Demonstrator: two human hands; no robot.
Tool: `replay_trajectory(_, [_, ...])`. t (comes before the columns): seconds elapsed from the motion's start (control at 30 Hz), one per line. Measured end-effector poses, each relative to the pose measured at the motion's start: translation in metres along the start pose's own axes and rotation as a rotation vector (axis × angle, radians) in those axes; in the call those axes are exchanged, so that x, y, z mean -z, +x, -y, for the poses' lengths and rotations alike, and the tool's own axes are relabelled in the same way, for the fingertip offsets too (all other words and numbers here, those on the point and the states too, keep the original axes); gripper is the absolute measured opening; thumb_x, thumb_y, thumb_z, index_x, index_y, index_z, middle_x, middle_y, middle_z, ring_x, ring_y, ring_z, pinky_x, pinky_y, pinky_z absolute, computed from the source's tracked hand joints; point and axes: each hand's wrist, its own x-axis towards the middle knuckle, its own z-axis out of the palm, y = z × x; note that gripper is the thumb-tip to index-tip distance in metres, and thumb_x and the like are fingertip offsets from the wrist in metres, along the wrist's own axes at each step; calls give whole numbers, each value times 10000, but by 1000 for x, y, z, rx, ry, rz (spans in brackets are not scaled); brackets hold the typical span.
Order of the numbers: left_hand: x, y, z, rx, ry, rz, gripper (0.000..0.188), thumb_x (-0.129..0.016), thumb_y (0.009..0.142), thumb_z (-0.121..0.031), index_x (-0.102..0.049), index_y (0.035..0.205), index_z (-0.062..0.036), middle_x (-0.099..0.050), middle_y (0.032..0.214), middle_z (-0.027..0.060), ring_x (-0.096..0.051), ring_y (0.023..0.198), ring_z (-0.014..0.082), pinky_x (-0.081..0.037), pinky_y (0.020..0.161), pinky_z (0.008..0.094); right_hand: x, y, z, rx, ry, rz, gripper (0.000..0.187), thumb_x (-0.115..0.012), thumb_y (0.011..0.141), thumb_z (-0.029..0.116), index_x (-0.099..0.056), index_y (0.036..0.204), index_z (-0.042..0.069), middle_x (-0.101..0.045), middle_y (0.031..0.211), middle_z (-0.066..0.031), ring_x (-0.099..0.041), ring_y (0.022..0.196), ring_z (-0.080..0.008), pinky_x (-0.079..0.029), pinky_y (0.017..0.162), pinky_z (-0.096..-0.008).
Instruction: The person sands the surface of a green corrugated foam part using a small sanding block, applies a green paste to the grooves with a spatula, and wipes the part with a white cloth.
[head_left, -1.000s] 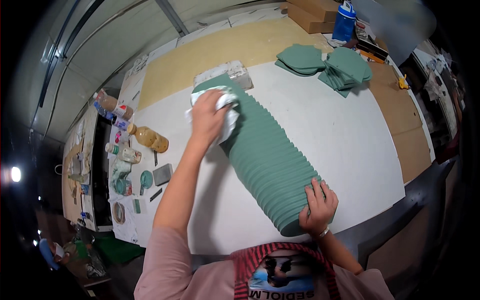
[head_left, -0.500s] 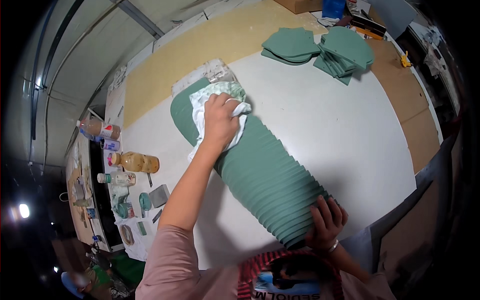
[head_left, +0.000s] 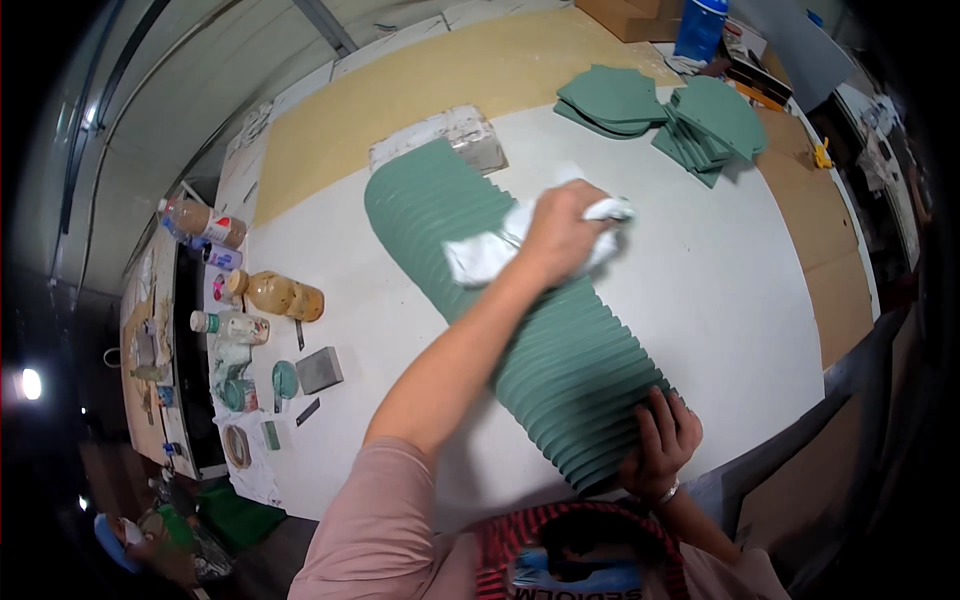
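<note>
A long row of overlapping green panels (head_left: 585,345) slants across the white table, its near end close to my body. My left hand (head_left: 563,235) is closed on a crumpled white cloth (head_left: 482,260). Part of the cloth drapes over the panels; the bunched part sticks out past their right edge. At the near right end, my right hand (head_left: 663,440) grips the side of the row, its fingers curled over the edges and its thumb largely hidden. Behind the far end, a whitish, stained block (head_left: 482,140) sits against the panels.
More green panels (head_left: 612,98) lie piled at the far right. Along the left edge stand bottles (head_left: 285,296), near a grey block (head_left: 320,370) and a roll of tape (head_left: 237,447). Brown cardboard (head_left: 815,240) covers the right side. Another person (head_left: 135,535) is at the lower left.
My left hand has swept the cloth rightward and nearer, from the far end to the right edge of the row. The far panels now show ridged edges. My right hand stays at the near end.
</note>
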Motion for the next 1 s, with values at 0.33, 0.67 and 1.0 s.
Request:
replay_trajectory(0.33, [109, -70, 56, -145, 830, -256, 340, -680, 799, -13, -700, 1138, -33, -639, 1198, 127, -597, 1066, 318, -481, 954, 379, 4, -3, 0, -57, -40, 16, 460, -454, 790, 278, -699, 1121, 74, -647, 1313, -130, -545, 1242, -337, -336, 1033, -491])
replay_trajectory(0.67, [128, -83, 66, -55, 499, -373, 431, -619, 733, 53, -716, 1132, -79, -655, 1197, 108, -561, 1093, 344, -460, 980, 400, 1, -4, 1, -61, -55, 6, 418, -405, 886, 304, -695, 1108, 100, -651, 1308, -117, -549, 1243, -325, -325, 1057, -483])
replay_trajectory(1.0, [187, -216, 153, 340, 594, -502, 369, -619, 784, -1, -708, 1138, -50, -658, 1188, 164, -589, 1088, 345, -450, 986, 408, 2, -1, 4, -40, -39, 4, 423, -412, 890, 313, -694, 1125, 102, -645, 1317, -108, -551, 1222, -311, -336, 1048, -469])
